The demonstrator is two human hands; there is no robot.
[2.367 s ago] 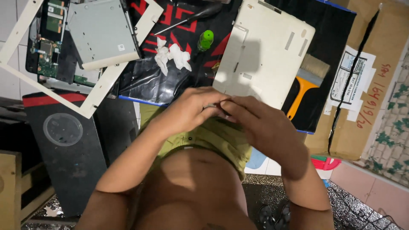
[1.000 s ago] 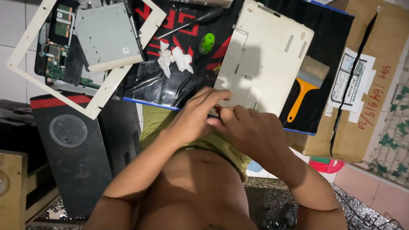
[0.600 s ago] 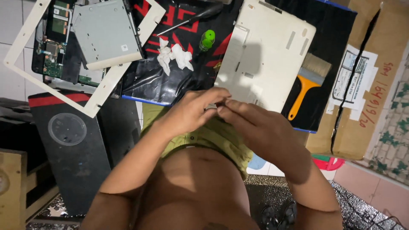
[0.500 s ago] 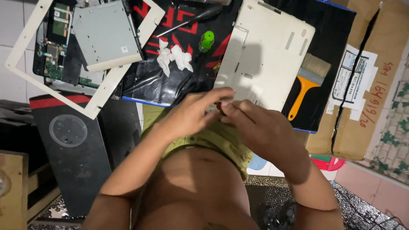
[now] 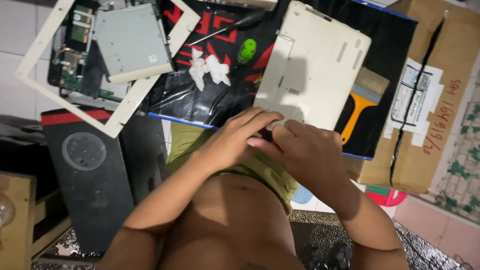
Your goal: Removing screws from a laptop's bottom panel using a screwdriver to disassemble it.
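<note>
The left hand (image 5: 235, 142) and right hand (image 5: 305, 152) met at the near edge of the white case (image 5: 312, 65), fingertips pinched together; what they held was hidden. The case lay on the black mat (image 5: 220, 100). A brush (image 5: 362, 102) was at the case's 3 o'clock, a screwdriver (image 5: 227, 28) at 10 o'clock.

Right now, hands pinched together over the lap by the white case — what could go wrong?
1. Whatever the left hand and right hand pinch is tiny and mostly hidden; dropped, it would likely land in the lap or on the floor, not the mat.
2. The white case lies right by the knuckles; a slip could shove it.
3. The circuit board lies bare in the frame, open to knocks.
</note>
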